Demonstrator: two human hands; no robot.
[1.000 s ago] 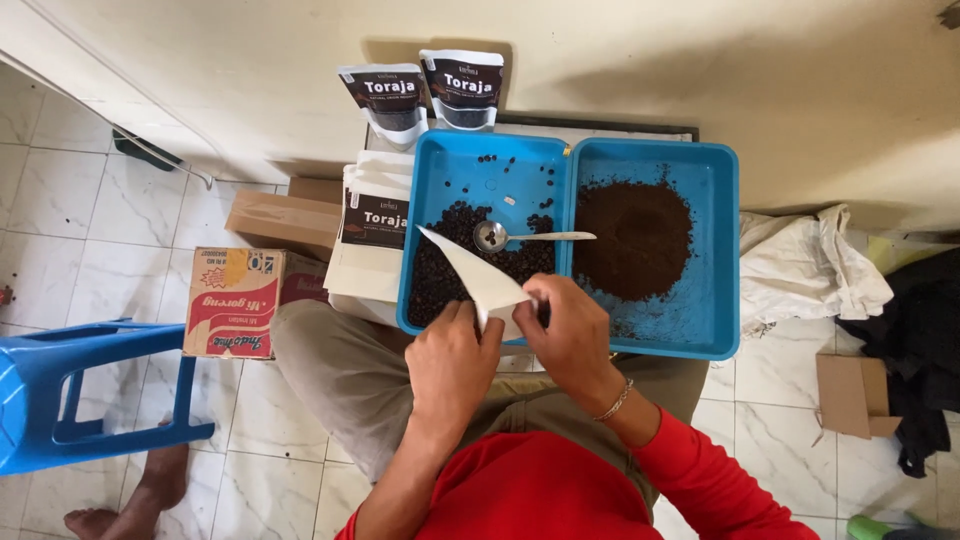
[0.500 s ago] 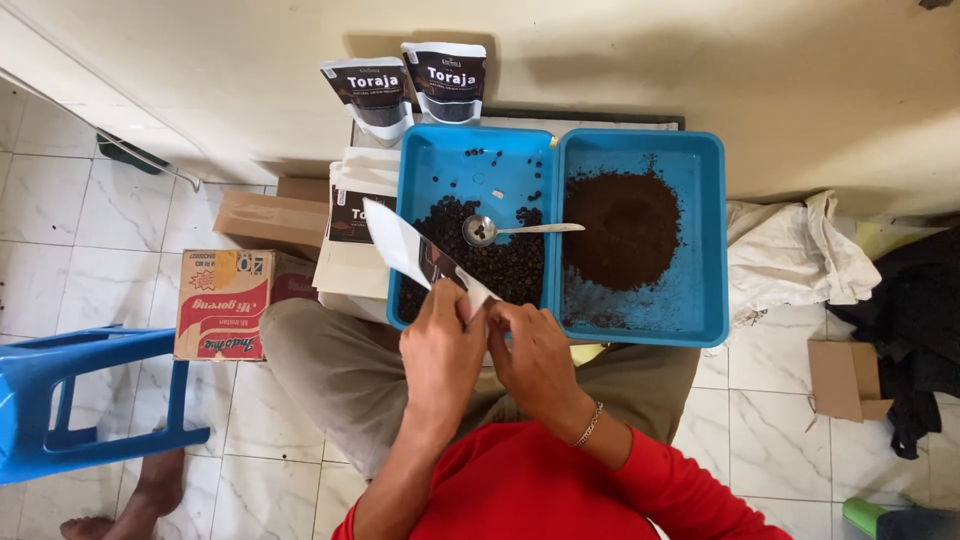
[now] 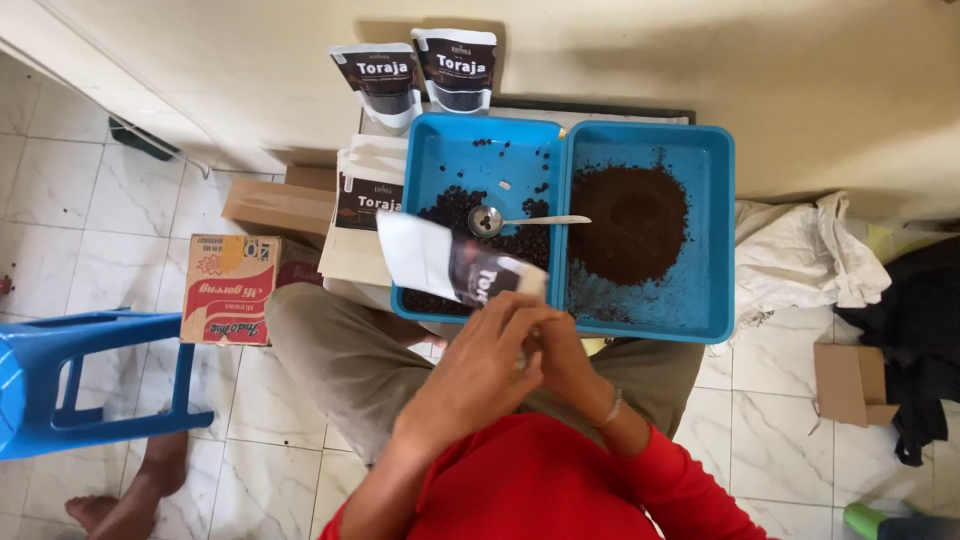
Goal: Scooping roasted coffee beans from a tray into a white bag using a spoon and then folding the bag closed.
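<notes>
A blue plastic stool stands at far left on glossy white floor tiles. Beside it lies a printed cardboard carton. The left hand closes its fingers around the lower end of a flat white-and-black pouch, which angles over the near-left corner of the left blue tray. That rectangular plastic tray holds dark coffee beans and a metal spoon. The right hand presses against the left; its hold is hidden. The right blue tray contains a mound of fine brown ground coffee. Crumpled white cloth lies rightmost.
</notes>
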